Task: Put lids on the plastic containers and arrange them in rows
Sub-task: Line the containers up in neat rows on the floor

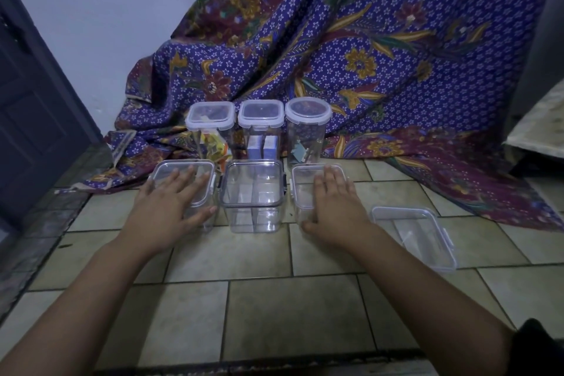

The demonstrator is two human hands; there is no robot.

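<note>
Looking down at a tiled floor (290,299), the view shows six clear plastic containers standing in two rows of three in front of a draped purple flowered cloth (396,55). In the far row, the far-left container (210,119), the far-middle container (260,114) and the round far-right container (308,113) all wear white-rimmed lids and hold small items. In the near row, the near-middle container (251,192) carries a grey-rimmed lid and stands between the two hands. The left hand (171,201) lies flat, fingers straight and spread, on the lid of the near-left container (166,167), its thumb along the near edge. The right hand (334,207) lies flat in the same way on the lid of the near-right container (303,183). Neither hand is clenched or grasping; both press or rest palm-down. Whether the side clips on these two lids are snapped shut cannot be told. The task looks nearly finished: every standing container has a lid and the rows are lined up. One low clear piece with clips (415,235) lies alone on the floor to the right, well apart from the rows and near the right forearm; whether it is a spare lid or a shallow lidded container is unclear, and it probably still needs placing.
</note>
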